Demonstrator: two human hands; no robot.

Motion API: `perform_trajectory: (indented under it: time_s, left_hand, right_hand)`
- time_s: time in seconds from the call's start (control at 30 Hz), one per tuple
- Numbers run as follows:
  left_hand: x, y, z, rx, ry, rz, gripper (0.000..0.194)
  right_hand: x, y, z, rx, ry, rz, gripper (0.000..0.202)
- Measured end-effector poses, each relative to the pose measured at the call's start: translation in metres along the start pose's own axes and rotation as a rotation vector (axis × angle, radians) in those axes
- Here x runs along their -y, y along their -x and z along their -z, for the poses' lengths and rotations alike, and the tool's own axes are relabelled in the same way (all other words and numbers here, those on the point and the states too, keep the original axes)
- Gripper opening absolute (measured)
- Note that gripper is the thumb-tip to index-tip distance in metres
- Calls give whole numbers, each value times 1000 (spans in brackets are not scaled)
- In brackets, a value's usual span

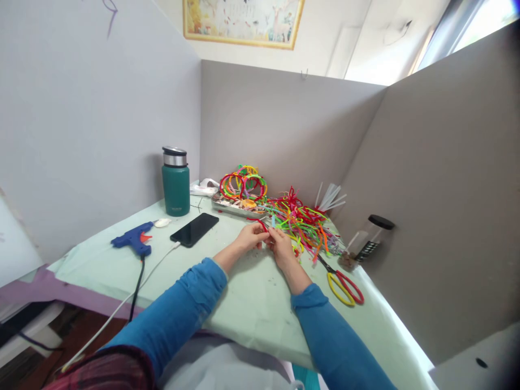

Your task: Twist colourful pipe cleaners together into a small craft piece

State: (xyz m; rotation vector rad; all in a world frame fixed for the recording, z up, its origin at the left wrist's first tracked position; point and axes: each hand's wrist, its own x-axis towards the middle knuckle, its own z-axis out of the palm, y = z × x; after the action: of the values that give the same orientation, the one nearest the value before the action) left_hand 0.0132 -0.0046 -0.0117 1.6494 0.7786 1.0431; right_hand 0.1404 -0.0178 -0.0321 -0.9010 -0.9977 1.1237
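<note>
My left hand (252, 237) and my right hand (281, 245) meet over the middle of the table, fingers pinched close together. Between them runs a red pipe cleaner (260, 222), its one end sticking out to the upper left past my left fingers. The fingertips hide the rest of it. Just beyond my hands is a metal tray (231, 208) with small pieces in it and several rings of twisted coloured pipe cleaners (244, 184) on top. A heap of loose coloured pipe cleaners (300, 216) lies beyond my right hand.
Scissors (343, 286) with red and yellow handles lie at the right. White sticks (331, 197) and a clear jar with a black lid (371, 238) stand near the right panel. On the left are a green bottle (176, 187), a phone (195, 229) on its cable, and a blue glue gun (134, 238).
</note>
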Motion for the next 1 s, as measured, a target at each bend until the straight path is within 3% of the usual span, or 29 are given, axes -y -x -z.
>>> perform_trajectory:
  time_s: [0.27, 0.67, 1.0]
  left_hand:
    - [3, -2, 0, -10, 2, 0, 26]
    - [12, -3, -1, -105, -299, -240, 15]
    - [10, -3, -3, -81, -220, -100, 11]
  right_hand:
    - [0, 1, 1, 11, 3, 15, 27]
    - [0, 1, 1, 24, -72, 17, 29]
    - [-1, 0, 1, 7, -17, 6, 31]
